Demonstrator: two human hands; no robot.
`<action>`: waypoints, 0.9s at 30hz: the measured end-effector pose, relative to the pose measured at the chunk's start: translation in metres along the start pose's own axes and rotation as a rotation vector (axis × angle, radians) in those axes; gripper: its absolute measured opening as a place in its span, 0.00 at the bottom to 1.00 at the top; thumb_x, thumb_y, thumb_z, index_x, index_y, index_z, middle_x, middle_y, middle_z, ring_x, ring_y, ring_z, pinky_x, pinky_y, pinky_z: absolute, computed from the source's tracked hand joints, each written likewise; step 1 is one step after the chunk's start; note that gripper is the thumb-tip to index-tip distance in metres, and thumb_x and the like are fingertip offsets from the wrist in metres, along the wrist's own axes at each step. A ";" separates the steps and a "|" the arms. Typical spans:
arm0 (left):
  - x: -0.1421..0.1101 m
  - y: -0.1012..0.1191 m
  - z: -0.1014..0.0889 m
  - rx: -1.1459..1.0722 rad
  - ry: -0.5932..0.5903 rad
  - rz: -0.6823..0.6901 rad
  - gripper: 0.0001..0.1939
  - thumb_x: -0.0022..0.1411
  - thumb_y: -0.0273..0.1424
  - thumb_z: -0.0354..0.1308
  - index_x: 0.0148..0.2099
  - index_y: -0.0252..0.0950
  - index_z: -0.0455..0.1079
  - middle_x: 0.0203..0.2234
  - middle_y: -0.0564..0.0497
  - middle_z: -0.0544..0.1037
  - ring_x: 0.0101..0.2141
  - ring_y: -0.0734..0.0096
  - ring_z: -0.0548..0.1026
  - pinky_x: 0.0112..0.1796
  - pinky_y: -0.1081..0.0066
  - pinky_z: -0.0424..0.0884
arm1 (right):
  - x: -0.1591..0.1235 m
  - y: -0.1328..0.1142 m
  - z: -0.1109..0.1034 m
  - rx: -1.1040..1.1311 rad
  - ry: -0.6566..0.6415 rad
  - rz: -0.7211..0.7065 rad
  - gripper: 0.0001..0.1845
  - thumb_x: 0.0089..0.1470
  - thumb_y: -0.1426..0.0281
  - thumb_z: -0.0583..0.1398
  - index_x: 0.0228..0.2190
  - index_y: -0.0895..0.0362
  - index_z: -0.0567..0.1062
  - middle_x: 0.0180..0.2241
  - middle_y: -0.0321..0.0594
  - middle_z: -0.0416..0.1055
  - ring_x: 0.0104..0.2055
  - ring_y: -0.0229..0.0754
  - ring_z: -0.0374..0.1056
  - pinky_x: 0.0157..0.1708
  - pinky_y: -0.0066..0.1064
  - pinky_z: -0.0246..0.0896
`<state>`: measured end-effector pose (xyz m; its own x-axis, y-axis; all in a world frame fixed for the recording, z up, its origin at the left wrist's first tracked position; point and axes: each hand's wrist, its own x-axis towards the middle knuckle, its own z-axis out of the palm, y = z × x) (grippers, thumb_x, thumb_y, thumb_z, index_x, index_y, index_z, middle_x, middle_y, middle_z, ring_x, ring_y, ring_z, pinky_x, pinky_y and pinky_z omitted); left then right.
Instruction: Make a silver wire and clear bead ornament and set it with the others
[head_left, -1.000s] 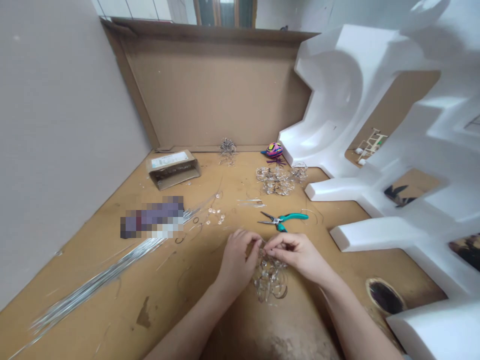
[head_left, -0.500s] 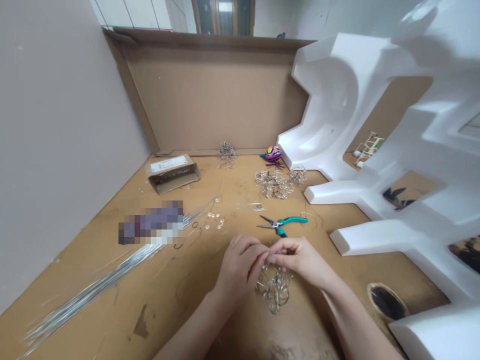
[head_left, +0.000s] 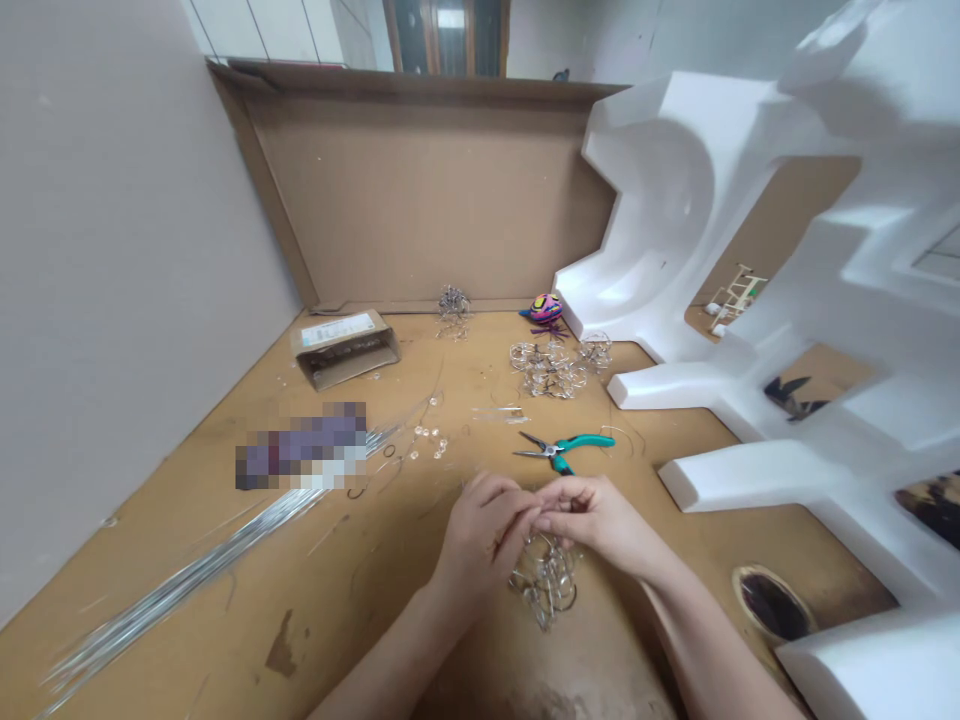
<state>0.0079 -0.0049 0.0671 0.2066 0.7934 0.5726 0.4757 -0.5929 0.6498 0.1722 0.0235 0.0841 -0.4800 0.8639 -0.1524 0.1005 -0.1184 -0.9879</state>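
A tangle of bent silvery wire loops [head_left: 551, 588] hangs below my two hands near the front of the table. My left hand [head_left: 491, 525] is closed, its fingers pinched together at the top of the wirework. Fingertips of my right hand [head_left: 581, 510] meet those of the left and pinch at the same spot. The part of the wire between the fingertips is hidden. Just beyond my hands lie long-nose pliers [head_left: 559, 450] with teal handles, their jaws apart and pointing left. Several small clear beads [head_left: 427, 440] are scattered to the left of the pliers.
A bundle of straight wires [head_left: 225, 560] runs along the left. More wire shapes [head_left: 551, 368] lie behind the pliers. An open cardboard box [head_left: 349, 345] stands at the back left, a colourful ball-like object [head_left: 546, 308] farther right. White moulded foam [head_left: 652, 220] borders the right side.
The wirework has turned slightly beneath my fingers. Both hands stay pinched together in almost the same place.
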 end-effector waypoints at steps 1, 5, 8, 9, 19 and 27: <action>0.000 0.000 0.000 0.000 0.000 0.007 0.06 0.58 0.26 0.52 0.34 0.37 0.69 0.26 0.51 0.70 0.29 0.72 0.67 0.31 0.71 0.63 | 0.000 -0.001 0.000 -0.019 0.002 0.001 0.12 0.40 0.64 0.65 0.26 0.61 0.75 0.20 0.34 0.69 0.20 0.29 0.60 0.20 0.22 0.55; 0.001 0.000 -0.001 -0.061 0.038 -0.027 0.04 0.58 0.26 0.52 0.34 0.37 0.68 0.27 0.51 0.71 0.30 0.72 0.69 0.32 0.72 0.65 | 0.000 -0.002 -0.001 -0.006 0.067 0.014 0.14 0.37 0.63 0.67 0.24 0.60 0.73 0.18 0.32 0.68 0.18 0.29 0.59 0.19 0.22 0.54; 0.004 -0.001 -0.003 -0.069 0.021 -0.089 0.02 0.57 0.27 0.53 0.33 0.37 0.67 0.27 0.51 0.72 0.31 0.71 0.69 0.33 0.71 0.66 | 0.001 0.000 -0.003 -0.007 0.106 0.019 0.15 0.36 0.62 0.67 0.23 0.60 0.73 0.17 0.31 0.67 0.17 0.29 0.60 0.19 0.22 0.55; 0.005 -0.001 -0.003 -0.057 -0.005 -0.098 0.02 0.57 0.28 0.54 0.33 0.37 0.67 0.27 0.50 0.72 0.31 0.71 0.69 0.33 0.70 0.66 | 0.002 0.001 -0.004 -0.012 0.110 0.014 0.15 0.36 0.62 0.67 0.23 0.60 0.73 0.16 0.31 0.67 0.17 0.29 0.60 0.19 0.22 0.55; 0.007 -0.001 -0.006 -0.052 -0.150 -0.116 0.05 0.58 0.27 0.50 0.31 0.37 0.65 0.27 0.50 0.70 0.32 0.69 0.68 0.35 0.69 0.64 | 0.001 0.004 -0.006 -0.039 0.093 -0.027 0.13 0.37 0.63 0.67 0.23 0.60 0.75 0.16 0.33 0.68 0.17 0.30 0.62 0.19 0.23 0.57; -0.005 -0.002 0.007 -0.111 -0.127 -0.320 0.04 0.60 0.29 0.46 0.36 0.38 0.61 0.26 0.52 0.71 0.24 0.74 0.67 0.25 0.74 0.60 | -0.002 0.000 -0.002 -0.079 0.042 0.008 0.13 0.38 0.63 0.66 0.23 0.60 0.75 0.15 0.33 0.68 0.18 0.32 0.63 0.20 0.23 0.58</action>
<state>0.0121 -0.0066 0.0594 0.1699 0.9479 0.2696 0.4387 -0.3177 0.8406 0.1753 0.0230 0.0840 -0.4425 0.8829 -0.1570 0.1733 -0.0876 -0.9810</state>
